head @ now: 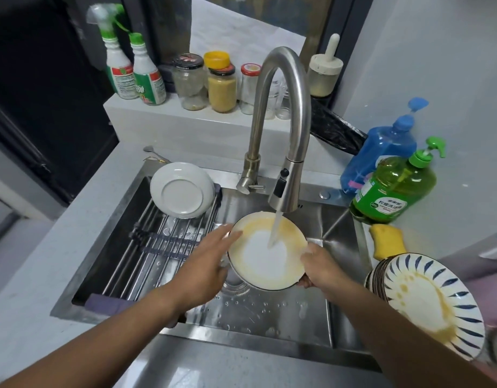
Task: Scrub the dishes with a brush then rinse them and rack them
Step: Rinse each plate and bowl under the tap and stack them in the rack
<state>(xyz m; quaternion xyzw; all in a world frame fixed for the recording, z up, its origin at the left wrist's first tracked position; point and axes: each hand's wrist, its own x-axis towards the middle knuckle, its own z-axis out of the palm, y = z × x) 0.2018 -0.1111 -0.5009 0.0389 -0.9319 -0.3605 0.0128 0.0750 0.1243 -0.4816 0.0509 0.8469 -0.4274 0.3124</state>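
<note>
You have a white plate (265,252) tilted over the sink (272,312), right under the faucet (283,113), and the stream of water (275,229) lands near the middle of it. The centre is rinsed white, while a yellow film rings it out to the rim.

Your right hand (318,266) grips the plate's right edge, thumb over the rim and fingers curled beneath it. Your left hand (206,264) lies against the left edge with its fingers (227,233) straight and relaxed, touching the rim rather than clasping it.

To your left, a roll-up rack (157,239) spans the sink, and one white dish (181,190) stands on it at the far end, its underside facing you.

To your right, on the counter (20,298), sits a stack of blue-striped plates (429,301), the top one smeared yellow. Just behind the stack lies a yellow sponge (387,240). Beyond that stand a green soap bottle (394,191) and a blue pump bottle (381,152), close together.

On the ledge (163,116) behind the faucet stand two spray bottles (135,68) and several jars (213,82).
</note>
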